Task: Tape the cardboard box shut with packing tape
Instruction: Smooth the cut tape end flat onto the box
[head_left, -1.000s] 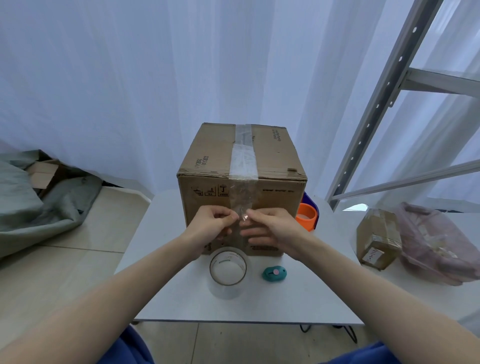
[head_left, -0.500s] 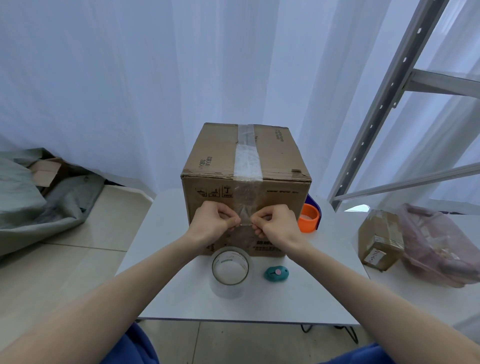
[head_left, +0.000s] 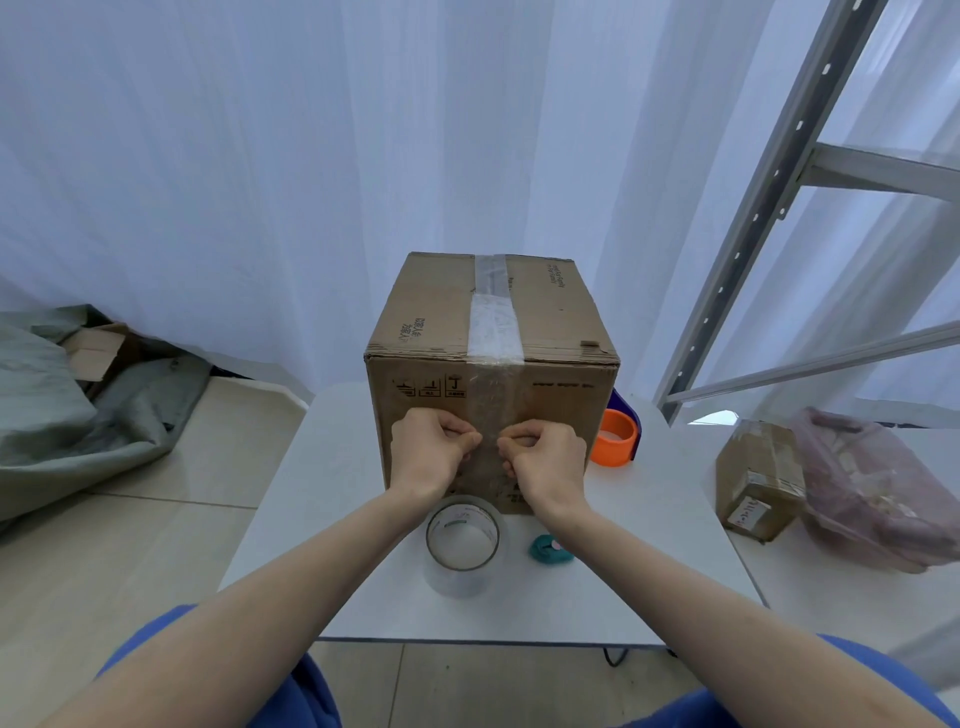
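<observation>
Cardboard box (head_left: 493, 382) | glossy tape strip (head_left: 492, 332) | left hand (head_left: 428, 457), right hand (head_left: 548, 460) curled, seemingly pinching strip

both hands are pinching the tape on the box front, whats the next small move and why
Probably press the clear packing tape strip flat down the brown cardboard box front: the left hand and right hand pinch its edges there, and it looks wrinkled below the top seam.
</observation>
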